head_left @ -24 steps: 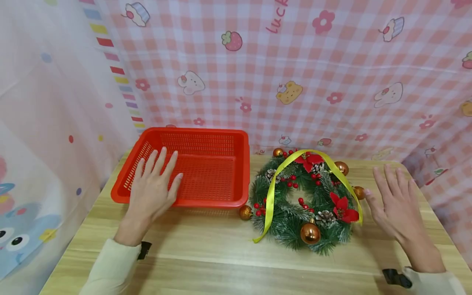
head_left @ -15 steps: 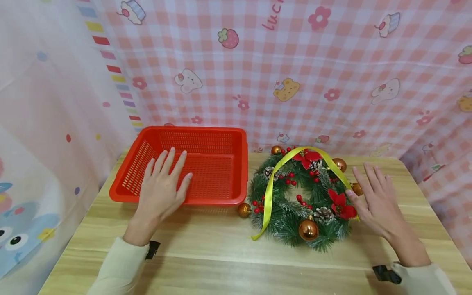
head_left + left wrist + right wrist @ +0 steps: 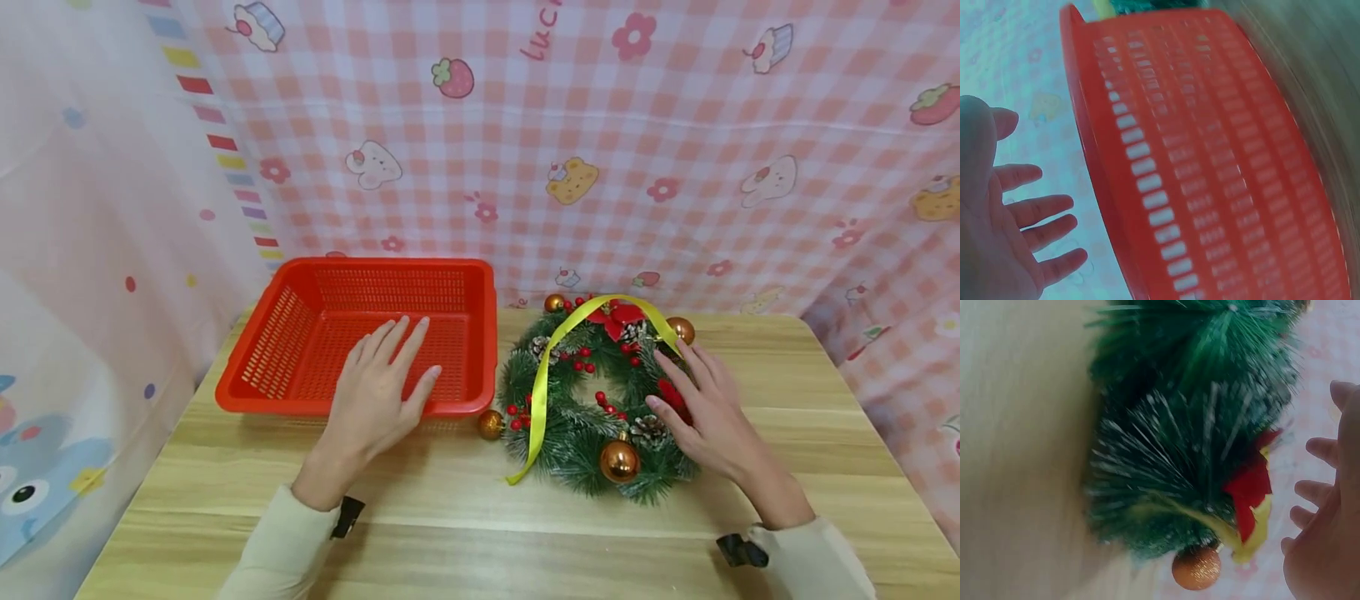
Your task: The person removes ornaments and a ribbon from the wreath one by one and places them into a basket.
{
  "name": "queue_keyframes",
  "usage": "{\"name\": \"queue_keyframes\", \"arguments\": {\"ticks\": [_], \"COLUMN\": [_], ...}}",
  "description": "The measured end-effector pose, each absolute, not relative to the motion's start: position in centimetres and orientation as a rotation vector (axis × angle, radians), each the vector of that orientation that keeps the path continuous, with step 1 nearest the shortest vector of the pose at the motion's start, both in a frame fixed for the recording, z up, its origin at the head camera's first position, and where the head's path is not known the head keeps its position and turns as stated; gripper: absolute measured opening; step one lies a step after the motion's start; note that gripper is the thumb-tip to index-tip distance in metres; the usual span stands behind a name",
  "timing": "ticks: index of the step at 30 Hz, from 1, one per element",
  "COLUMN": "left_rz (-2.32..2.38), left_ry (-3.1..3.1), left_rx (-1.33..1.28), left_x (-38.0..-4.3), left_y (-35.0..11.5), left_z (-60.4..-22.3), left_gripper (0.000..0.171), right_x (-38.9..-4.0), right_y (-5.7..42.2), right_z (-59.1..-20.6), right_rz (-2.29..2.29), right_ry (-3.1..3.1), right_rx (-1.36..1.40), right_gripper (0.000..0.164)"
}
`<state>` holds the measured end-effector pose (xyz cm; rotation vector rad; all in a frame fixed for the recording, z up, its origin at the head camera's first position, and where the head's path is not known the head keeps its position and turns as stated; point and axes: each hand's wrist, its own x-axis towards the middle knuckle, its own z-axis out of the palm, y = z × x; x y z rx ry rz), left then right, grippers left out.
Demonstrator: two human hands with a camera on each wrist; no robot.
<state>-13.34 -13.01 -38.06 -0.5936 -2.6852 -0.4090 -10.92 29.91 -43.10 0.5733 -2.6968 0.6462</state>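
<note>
A green Christmas wreath (image 3: 555, 450) lies on the wooden table, trimmed with red flowers, berries, pinecones and copper baubles. Across its top runs a loose yellow ribbon (image 3: 542, 400). My right hand (image 3: 708, 417) hovers over the wreath's right side with fingers spread, covering part of a red flower; it holds nothing. In the right wrist view a gap shows between the fingers and the red flower (image 3: 1250, 494). My left hand (image 3: 378, 396) is above the front rim of the red plastic basket (image 3: 255, 404), fingers straight and holding nothing. The left wrist view shows its fingers apart from the basket wall.
The basket stands at the back left of the table (image 3: 480, 542), close to the wreath. A glittery bauble (image 3: 491, 425) sits between them. Behind hangs a pink checked curtain (image 3: 510, 150), with a pale printed curtain (image 3: 75, 250) at the left.
Both hands have moved: the left one rightward along the basket's front, the right one leftward from beside the wreath to over it. The view has shifted slightly; basket and wreath stay in place.
</note>
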Motion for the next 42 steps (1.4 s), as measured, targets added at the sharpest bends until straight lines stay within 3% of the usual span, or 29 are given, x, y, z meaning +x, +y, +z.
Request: {"name": "queue_keyframes", "arguments": {"ticks": [16, 42], "left_rz": [-0.884, -1.333], "left_ry": [-2.675, -2.701], "left_rx": [-0.751, -1.058], "left_x": [-11.7, -8.5], "left_y": [-7.6, 2.3], "left_z": [-38.7, -40.4], "left_gripper": [0.056, 0.044], "right_x": [-11.2, -11.3], "right_y": [28.9, 28.4], "right_z": [-45.5, -46.0], "right_rz": [0.632, 0.562], "right_ry": [-2.839, -2.933], "right_rx": [0.502, 0.404], "right_gripper": [0.059, 0.067]}}
